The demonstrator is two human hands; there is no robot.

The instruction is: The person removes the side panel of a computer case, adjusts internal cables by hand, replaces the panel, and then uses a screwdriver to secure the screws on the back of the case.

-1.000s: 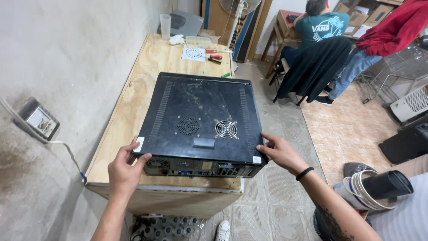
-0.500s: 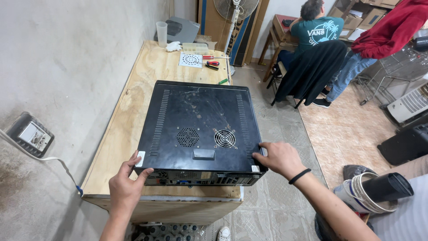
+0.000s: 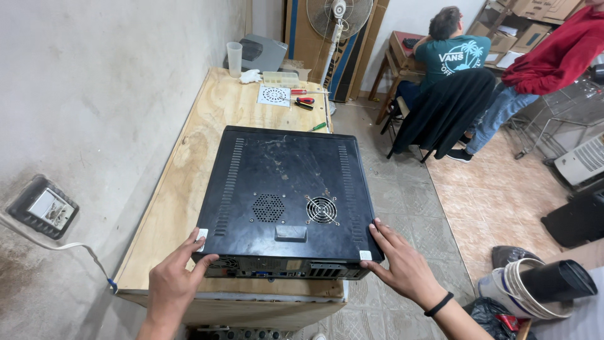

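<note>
A black desktop computer case (image 3: 286, 192) lies flat on a plywood workbench (image 3: 236, 113), its rear ports facing me and two round vents on its top panel. My left hand (image 3: 176, 283) grips the case's near left corner, thumb on top. My right hand (image 3: 402, 261) presses flat against the near right corner; a black band circles that wrist.
At the bench's far end sit a plastic cup (image 3: 234, 58), a white round grille (image 3: 274, 96) and red-handled screwdrivers (image 3: 304, 100). A standing fan (image 3: 338, 19) is behind. Two people (image 3: 453, 56) are at the right, one seated. A wall socket box (image 3: 44, 206) is left.
The case has slid farther onto the bench, away from me, and both hands have followed its near corners. My view has tipped slightly upward.
</note>
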